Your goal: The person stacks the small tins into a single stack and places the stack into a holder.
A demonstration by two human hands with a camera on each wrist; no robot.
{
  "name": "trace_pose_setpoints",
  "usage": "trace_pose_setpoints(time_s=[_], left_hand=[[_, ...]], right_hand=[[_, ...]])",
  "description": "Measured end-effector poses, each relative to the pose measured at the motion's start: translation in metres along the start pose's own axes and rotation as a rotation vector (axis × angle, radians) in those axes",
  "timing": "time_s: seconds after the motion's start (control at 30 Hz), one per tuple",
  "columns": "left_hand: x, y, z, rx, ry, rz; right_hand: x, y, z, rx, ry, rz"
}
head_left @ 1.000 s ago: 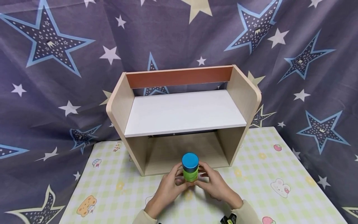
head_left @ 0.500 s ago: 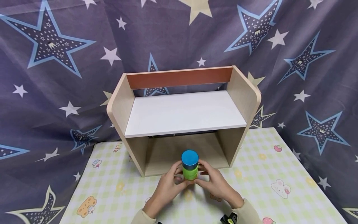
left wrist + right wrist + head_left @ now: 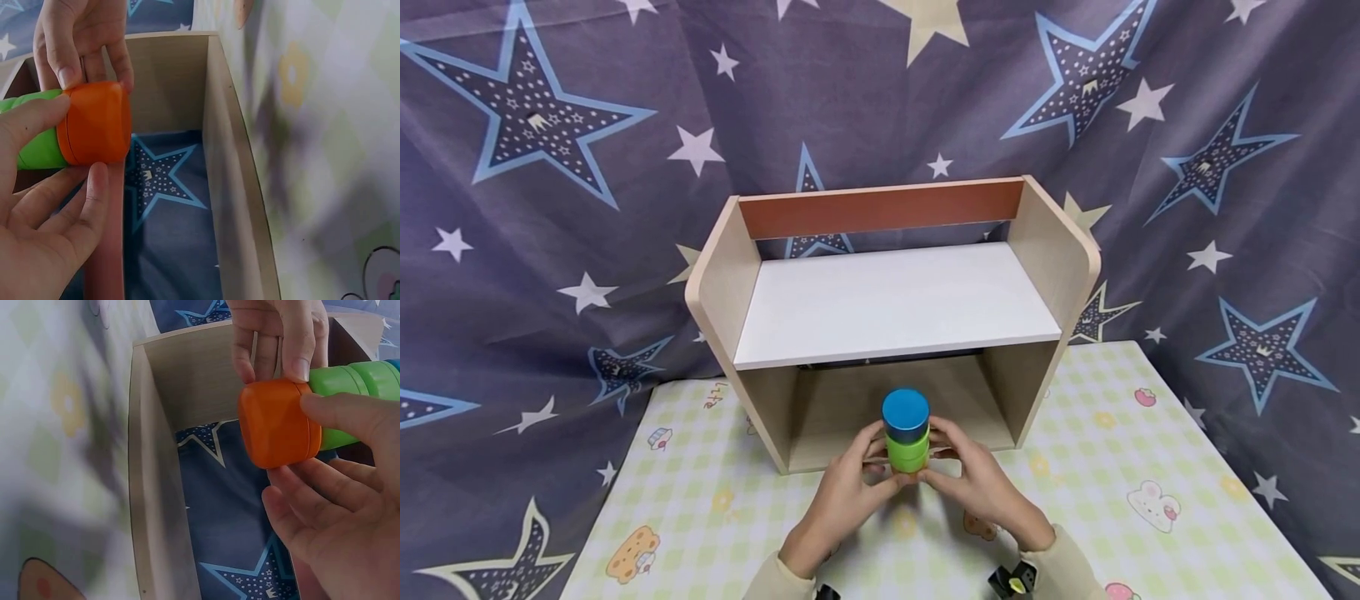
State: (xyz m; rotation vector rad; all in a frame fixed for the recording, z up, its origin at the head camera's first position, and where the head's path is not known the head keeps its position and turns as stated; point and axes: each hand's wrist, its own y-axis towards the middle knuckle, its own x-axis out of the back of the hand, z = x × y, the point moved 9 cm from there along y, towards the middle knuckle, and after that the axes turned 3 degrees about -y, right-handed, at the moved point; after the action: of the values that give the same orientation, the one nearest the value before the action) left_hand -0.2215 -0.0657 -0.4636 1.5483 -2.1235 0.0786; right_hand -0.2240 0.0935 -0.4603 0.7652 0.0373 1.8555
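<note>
A cylinder point(image 3: 907, 454) with a blue top, a ribbed green middle and an orange base stands upright between my two hands, in front of the shelf's lower opening. My left hand point(image 3: 848, 490) holds it from the left, and my right hand point(image 3: 979, 485) from the right. In the left wrist view, the left thumb lies across the seam of the green part and the orange base point(image 3: 97, 122), with other fingers under it. The right wrist view shows the right hand point(image 3: 337, 512) gripping the same seam, the thumb on its near side. What kind of thing it is, I cannot tell.
Behind the hands stands a wooden shelf unit point(image 3: 703, 283) with a white upper board point(image 3: 895, 304) and a reddish back rail point(image 3: 880, 208). It rests on a checked tablecloth point(image 3: 1075, 517). A star-patterned curtain point(image 3: 647, 83) hangs behind and at both sides.
Both hands have moved the cylinder slightly up and away in the head view, toward the shelf. It overlaps more of the lower opening now. The grip looks the same.
</note>
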Motion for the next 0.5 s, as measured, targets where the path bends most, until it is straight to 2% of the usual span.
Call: trace_pose_setpoints(time_s=[0.3,0.5], left_hand=[[0.006,0.005,-0.009,-0.038,0.010,-0.020],[0.008,0.008,-0.014,-0.042,0.001,-0.019]], right_hand=[[0.005,0.005,0.005,-0.005,0.004,-0.015],[0.010,0.007,0.009,-0.011,0.009,-0.020]])
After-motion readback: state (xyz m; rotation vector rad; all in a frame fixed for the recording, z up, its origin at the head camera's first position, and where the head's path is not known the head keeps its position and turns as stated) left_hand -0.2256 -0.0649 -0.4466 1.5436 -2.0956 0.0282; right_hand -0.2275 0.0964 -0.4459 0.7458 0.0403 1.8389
